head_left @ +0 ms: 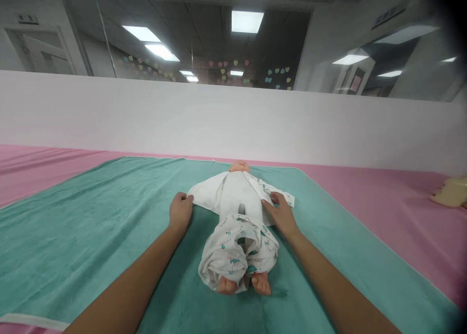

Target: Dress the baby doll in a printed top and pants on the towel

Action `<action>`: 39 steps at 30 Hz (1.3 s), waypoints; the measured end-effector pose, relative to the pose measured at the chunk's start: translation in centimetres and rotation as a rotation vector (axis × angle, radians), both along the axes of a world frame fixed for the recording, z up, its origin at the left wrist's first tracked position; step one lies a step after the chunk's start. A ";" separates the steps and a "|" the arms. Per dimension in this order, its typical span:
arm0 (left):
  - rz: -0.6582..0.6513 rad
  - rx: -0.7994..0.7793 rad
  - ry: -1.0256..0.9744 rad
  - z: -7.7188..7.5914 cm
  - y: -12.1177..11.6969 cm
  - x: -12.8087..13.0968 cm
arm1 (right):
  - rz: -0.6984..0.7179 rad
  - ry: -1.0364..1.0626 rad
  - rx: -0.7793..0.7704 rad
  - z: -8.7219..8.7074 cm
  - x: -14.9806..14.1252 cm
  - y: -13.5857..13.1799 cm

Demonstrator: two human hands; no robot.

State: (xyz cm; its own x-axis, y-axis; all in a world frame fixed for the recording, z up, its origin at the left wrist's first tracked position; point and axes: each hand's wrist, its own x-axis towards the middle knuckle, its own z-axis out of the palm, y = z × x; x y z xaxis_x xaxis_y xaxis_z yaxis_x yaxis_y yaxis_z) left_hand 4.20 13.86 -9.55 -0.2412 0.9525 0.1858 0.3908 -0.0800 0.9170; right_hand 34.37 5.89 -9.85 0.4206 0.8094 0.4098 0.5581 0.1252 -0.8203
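Note:
A baby doll (240, 166) lies on its back on a green towel, its feet (226, 286) toward me. Printed baby trousers (237, 256) are bunched around its legs. On its upper body is a white baby shirt (239, 193), with one flap spread out to the left and a printed sleeve (286, 194) showing at the right. My left hand (180, 211) pinches the edge of the left flap. My right hand (281, 212) has its thumb and fingers closed on the shirt's right edge, near the sleeve. The doll's own hands are hidden.
The green towel (91, 217) lies over a pink cover (383, 202). A white low wall (219, 115) with glass above it stands behind the doll's head. At the far right edge is a pale yellow object (450, 193), partly cut off.

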 end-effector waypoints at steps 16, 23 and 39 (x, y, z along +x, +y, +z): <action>-0.935 -0.194 -0.041 4.0 -5.9 2.8 | -0.511 0.012 -0.109 0.1 8.8 -0.3; -1.288 -0.406 0.105 5.8 -6.9 1.2 | -0.061 -0.267 0.054 2.4 0.8 -1.4; -1.263 -0.253 0.149 6.3 -7.8 2.1 | 0.875 -0.126 -0.403 6.3 -5.9 -5.9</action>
State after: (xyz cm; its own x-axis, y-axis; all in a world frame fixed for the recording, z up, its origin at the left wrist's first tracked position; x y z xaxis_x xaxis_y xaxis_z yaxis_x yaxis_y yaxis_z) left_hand 6.27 6.02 -3.29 0.8517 0.5172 -0.0844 0.2715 -0.2978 0.9152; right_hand 28.49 0.01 -3.53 -0.4250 0.9045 0.0336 0.4879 0.2602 -0.8332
